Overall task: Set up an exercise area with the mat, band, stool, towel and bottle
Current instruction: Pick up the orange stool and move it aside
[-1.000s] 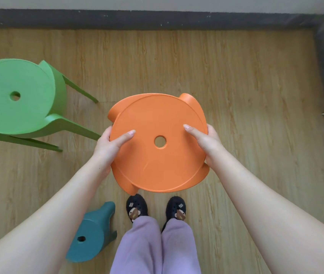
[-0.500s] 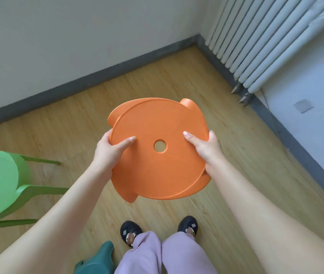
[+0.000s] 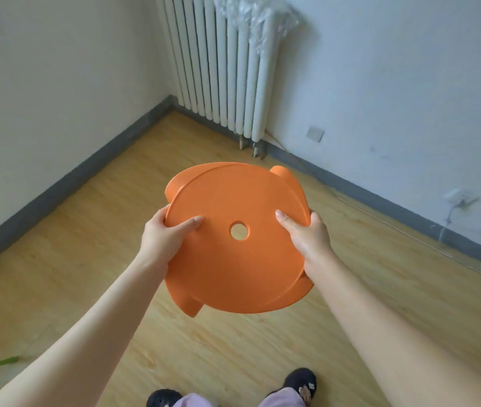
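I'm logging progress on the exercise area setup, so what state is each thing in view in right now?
orange stool: lifted off the floor, seat facing up, held at both sides.
left hand: gripping the seat's left edge, thumb on top.
right hand: gripping the seat's right edge, thumb on top.
radiator: standing against the wall, top partly wrapped in plastic.
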Demonstrator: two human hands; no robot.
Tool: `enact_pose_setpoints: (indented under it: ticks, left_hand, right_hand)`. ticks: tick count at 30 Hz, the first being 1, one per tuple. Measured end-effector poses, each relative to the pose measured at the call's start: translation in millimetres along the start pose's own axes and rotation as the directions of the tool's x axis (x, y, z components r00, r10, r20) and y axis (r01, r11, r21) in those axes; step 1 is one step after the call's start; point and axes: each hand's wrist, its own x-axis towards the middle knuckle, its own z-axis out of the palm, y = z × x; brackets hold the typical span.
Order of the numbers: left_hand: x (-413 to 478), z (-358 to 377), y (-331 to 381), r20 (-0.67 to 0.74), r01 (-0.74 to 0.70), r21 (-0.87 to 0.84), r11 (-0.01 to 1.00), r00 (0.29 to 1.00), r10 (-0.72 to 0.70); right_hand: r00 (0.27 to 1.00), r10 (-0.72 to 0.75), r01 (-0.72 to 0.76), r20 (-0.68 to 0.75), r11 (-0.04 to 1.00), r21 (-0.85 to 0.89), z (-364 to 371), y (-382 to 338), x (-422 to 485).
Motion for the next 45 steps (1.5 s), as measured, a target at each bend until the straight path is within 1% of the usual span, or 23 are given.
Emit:
enact_pose_setpoints:
  ticks: [6,12,17,24,30,32,36,38,40,42,45]
  left_hand:
    - [-20,153,31,0.091,-0.018,0.053,0.998,0.996,0.013]
    - [-43,282,59,0.188,-0.062,0.088,0.994,0.981,0.044]
    - [-66,388,76,0.334,-0.115,0.117,0.986,0.940,0.070]
    - [-92,538,92,0.491,-0.189,0.156,0.970,0.867,0.090]
    - [-105,678,102,0.606,-0.204,0.172,0.964,0.793,0.060]
    - [-108,723,105,0.618,-0.202,0.183,0.962,0.785,0.047]
    - [-117,812,111,0.648,-0.154,0.192,0.969,0.762,-0.007]
    - [-125,866,112,0.666,-0.153,0.235,0.960,0.745,-0.044]
    - [-133,886,115,0.674,-0.161,0.227,0.961,0.738,-0.036]
    - [-145,925,115,0.682,-0.188,0.261,0.947,0.731,-0.043]
    - [-162,974,118,0.693,-0.196,0.267,0.943,0.720,-0.047]
  right_hand:
    - [0.997,0.020,-0.015,-0.079,0.998,0.065,-145,15,55]
    - [0.986,0.011,0.001,-0.165,0.997,0.076,-272,25,91]
    - [0.958,0.080,-0.027,-0.274,0.982,0.189,-368,46,107]
    - [0.885,0.188,-0.065,-0.426,0.956,0.286,-490,79,137]
    - [0.816,0.274,-0.098,-0.509,0.933,0.345,-601,100,182]
    - [0.795,0.298,-0.114,-0.528,0.929,0.353,-636,104,199]
    - [0.756,0.338,-0.127,-0.561,0.916,0.381,-707,112,233]
    - [0.723,0.373,-0.145,-0.582,0.905,0.400,-752,120,250]
    - [0.713,0.376,-0.144,-0.592,0.905,0.401,-770,121,256]
    - [0.692,0.397,-0.141,-0.603,0.893,0.426,-806,128,266]
    - [0.685,0.392,-0.129,-0.614,0.895,0.427,-852,137,281]
